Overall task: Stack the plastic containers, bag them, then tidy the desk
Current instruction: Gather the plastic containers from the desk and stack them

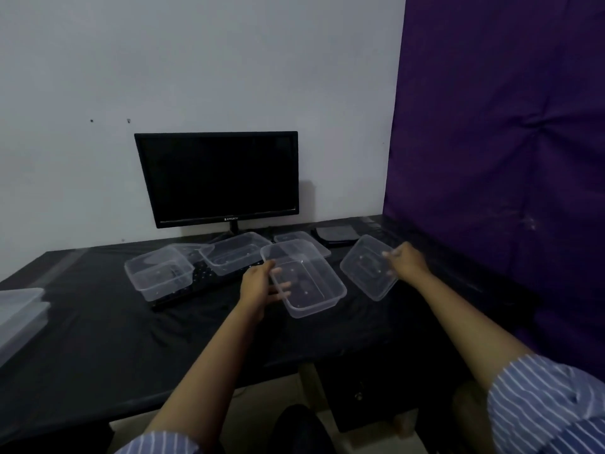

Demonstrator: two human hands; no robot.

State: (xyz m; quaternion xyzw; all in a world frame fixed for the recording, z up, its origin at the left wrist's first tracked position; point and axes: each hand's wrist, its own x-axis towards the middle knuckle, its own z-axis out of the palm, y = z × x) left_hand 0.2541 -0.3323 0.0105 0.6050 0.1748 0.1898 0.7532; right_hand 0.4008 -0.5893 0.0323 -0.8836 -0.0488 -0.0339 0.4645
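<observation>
Two tubs in play: left hand [262,285] pinches centre container [306,281] rim, right hand [407,262] grips tilted container [366,267]. Level it, nest straight down.

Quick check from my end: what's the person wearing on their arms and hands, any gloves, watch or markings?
Both hands, left hand and right hand, are bare: no gloves, rings or watch visible. The forearms are uncovered. Blue shirt sleeves with thin white stripes are pushed up near the elbows.

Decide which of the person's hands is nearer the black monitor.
Left. The left hand, gripping a clear container, sits almost below the monitor; the right hand, holding another container, is farther to its right.
</observation>
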